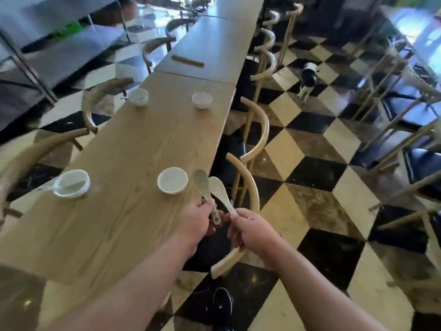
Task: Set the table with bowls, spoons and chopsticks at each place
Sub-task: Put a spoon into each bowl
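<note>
Spoon (202, 185) gripped by left hand (196, 220) | second spoon (220, 191) pinched by right hand (253, 230)

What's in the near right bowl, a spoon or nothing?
Empty. The near right bowl shows only bare white inside. The left hand holds the greenish spoon, the right hand the white spoon, both outside it.

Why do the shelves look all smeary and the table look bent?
Head view: motion blur streaks the metal shelves at top left; the wide-angle lens bows the table and chairs; the greenish spoon and white spoon look fairly sharp; glare whitens the far floor.
</note>
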### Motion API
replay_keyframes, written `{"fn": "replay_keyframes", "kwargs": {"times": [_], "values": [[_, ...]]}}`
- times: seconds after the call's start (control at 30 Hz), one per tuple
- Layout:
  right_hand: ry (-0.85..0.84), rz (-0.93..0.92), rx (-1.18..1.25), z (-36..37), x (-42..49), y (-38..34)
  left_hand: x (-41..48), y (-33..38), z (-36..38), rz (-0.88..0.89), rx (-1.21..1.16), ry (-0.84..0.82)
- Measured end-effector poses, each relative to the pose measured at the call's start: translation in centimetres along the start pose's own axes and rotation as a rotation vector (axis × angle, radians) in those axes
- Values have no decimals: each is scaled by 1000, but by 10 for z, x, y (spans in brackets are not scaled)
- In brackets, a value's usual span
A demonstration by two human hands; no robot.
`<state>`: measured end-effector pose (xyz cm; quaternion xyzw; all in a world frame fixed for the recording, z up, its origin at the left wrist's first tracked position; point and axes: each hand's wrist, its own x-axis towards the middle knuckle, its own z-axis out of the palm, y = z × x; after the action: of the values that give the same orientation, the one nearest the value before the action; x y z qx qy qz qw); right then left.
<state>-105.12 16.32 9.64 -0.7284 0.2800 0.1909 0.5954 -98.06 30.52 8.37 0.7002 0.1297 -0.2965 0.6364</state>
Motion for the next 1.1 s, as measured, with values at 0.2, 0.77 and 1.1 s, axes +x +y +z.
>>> {"fn": "replay_keyframes", "kwargs": {"times": [0.2,0.77,1.1], "values": [[-72,1,-108,-31,81,-35,71,19,5,4,-37,112],[-468,17,-237,-162,241,-98,168,7,-38,-277,-6,812],[-673,13,-400,-160,318,-128,174,3,3,-381,-115,965]]}}
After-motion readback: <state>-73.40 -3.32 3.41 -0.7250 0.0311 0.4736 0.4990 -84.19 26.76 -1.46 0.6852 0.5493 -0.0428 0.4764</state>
